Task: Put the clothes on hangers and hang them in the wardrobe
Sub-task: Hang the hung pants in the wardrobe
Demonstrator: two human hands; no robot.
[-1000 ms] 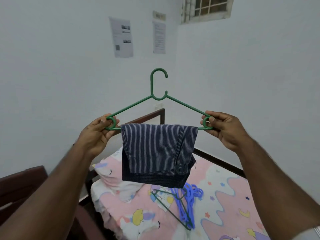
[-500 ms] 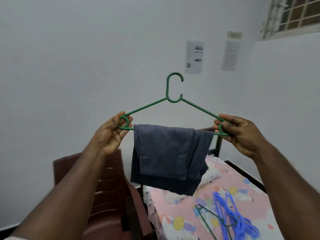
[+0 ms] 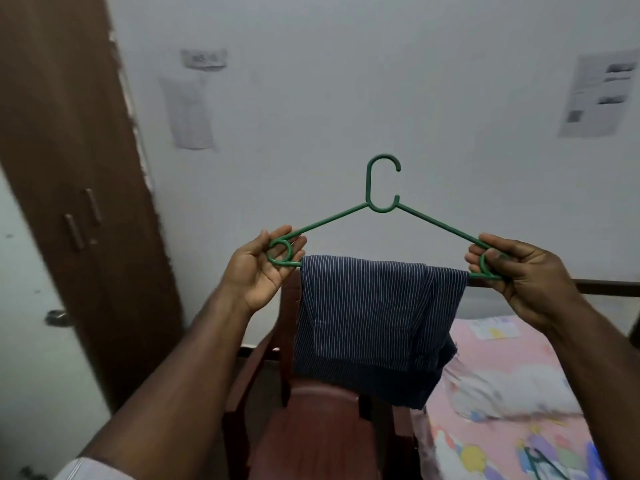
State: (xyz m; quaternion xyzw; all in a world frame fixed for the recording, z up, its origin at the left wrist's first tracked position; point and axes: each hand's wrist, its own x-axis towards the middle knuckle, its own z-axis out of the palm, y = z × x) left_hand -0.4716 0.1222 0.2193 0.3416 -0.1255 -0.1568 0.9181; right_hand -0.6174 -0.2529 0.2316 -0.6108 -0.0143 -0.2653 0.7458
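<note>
Head view: both hands, left hand (image 3: 263, 268) and right hand (image 3: 516, 271), pinch the green hanger (image 3: 381, 199); striped shorts (image 3: 374, 320) hide the chair (image 3: 311, 427) back; wardrobe (image 3: 69, 168) at nine o'clock.

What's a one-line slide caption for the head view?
Both hands, left hand and right hand, hold a green hanger draped with striped navy shorts near a brown wardrobe.

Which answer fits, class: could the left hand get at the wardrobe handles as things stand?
Probably not yet. The left hand grips one end of the hanger that carries the shorts, and the handles sit well off to its left. Nothing blocks the way, though.
</note>
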